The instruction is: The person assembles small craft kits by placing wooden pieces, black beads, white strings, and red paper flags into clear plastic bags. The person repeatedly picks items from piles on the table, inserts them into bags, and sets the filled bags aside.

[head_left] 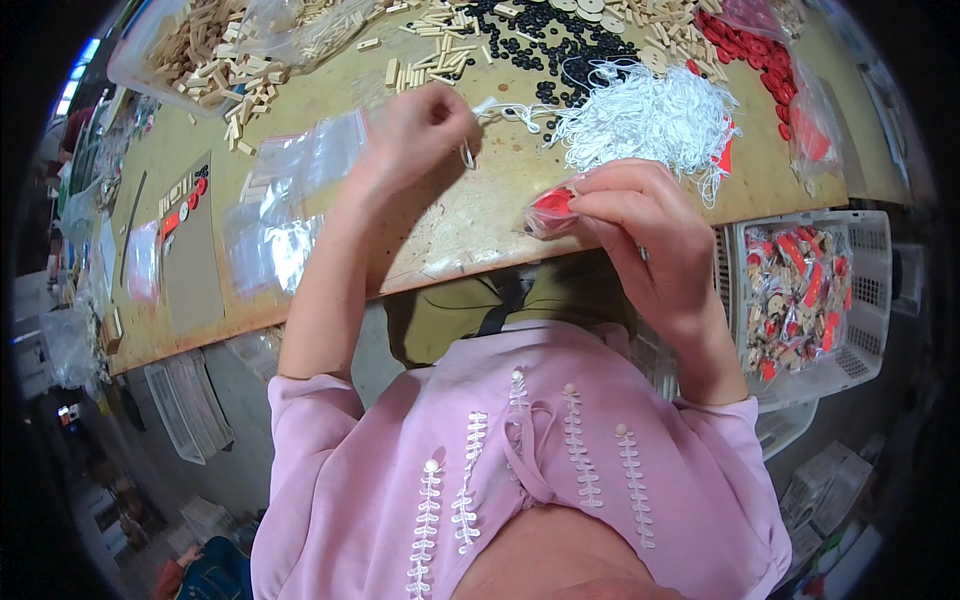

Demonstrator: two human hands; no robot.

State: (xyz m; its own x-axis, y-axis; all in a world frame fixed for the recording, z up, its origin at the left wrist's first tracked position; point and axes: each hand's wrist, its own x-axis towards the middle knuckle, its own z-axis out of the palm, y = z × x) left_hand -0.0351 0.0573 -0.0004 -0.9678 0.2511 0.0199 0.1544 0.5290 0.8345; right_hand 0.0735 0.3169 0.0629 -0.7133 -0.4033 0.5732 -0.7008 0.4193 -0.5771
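Observation:
My left hand (432,128) is closed in a pinch on a white string (515,110). One end of the string hangs below the fingers, and the rest runs right toward a tangled heap of white strings (645,115). Closer to the table's front edge, my right hand (645,220) grips a small clear plastic bag (548,215) between thumb and fingers. Red pieces show through its film; the other contents are hard to make out. The bag lies low over the tabletop, just in front of my body.
Black rings (545,50), red parts (755,60) and wooden pieces (430,50) cover the far table. Flat clear bags (290,190) lie left, beside a cardboard strip (195,270) bearing sample parts. A white crate (868,300) of filled bags stands at the right.

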